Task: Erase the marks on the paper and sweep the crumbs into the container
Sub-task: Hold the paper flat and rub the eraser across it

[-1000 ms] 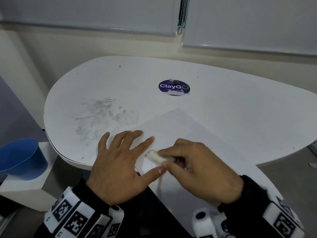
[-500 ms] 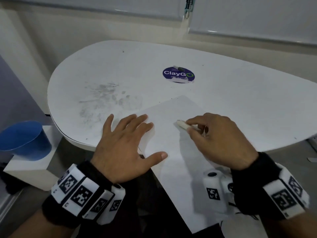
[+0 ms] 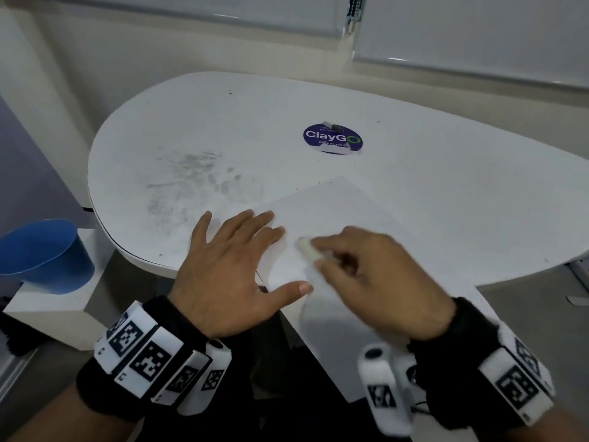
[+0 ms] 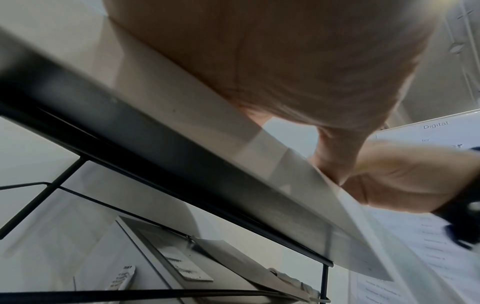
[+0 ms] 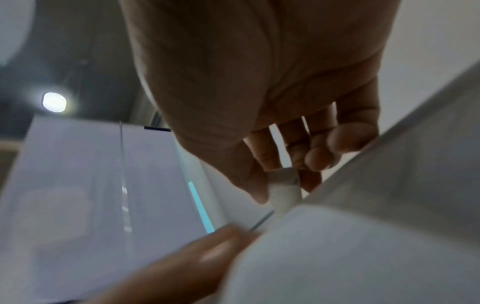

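A white sheet of paper [image 3: 334, 205] lies tilted on the white table [image 3: 446, 186] and overhangs its near edge. My left hand [image 3: 236, 266] lies flat with spread fingers on the sheet's left edge, holding it down. My right hand [image 3: 366, 275] pinches a small white eraser [image 3: 307, 248] between thumb and fingers and presses its tip on the paper; the hand is blurred. In the right wrist view the eraser [image 5: 284, 193] meets the paper [image 5: 337, 246] under the fingertips. A blue container [image 3: 41, 255] stands on a low white box left of the table. No marks or crumbs can be made out on the sheet.
Grey smudges [image 3: 191, 183] cover the table's left part. A round purple ClayGo sticker [image 3: 333, 139] sits toward the back middle. The low white box [image 3: 54, 311] stands below the table's left edge. Walls and window blinds lie behind the table.
My right hand has rubbed the eraser across the sheet, out to the right and back toward the left hand. The left hand has stayed flat on the paper's edge.
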